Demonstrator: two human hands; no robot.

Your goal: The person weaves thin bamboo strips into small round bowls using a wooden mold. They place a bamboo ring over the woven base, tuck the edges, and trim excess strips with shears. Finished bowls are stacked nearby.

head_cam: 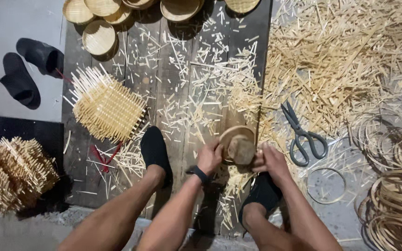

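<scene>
Bare knees and forearms fill the bottom of the view, and between them both hands meet over one small piece of work. Left hand, with a dark band at the wrist, is curled shut on the near edge of a small round woven basket; right hand is closed on its other side, fingers wrapped round the rim. The basket is held on edge, low above the plank floor, just ahead of the person's two black-shod feet, with a rounded brownish lump sitting in its mouth; whether that is a mould or a stone I cannot tell.

By my reckoning the step in hand is shaping or seating the basket's rim, and the next move would call for a firm hold on both sides while the piece is turned a little at a time.

Further out, grey-handled scissors lie just to the right, among a deep litter of bamboo offcuts. Coils of thin bamboo hoops pile up at the far right. To the left sits a square woven mat with loose ends bristling, and more bundled mats beyond. Finished baskets cluster at the top, and a pair of black slippers rests on the grey floor.
</scene>
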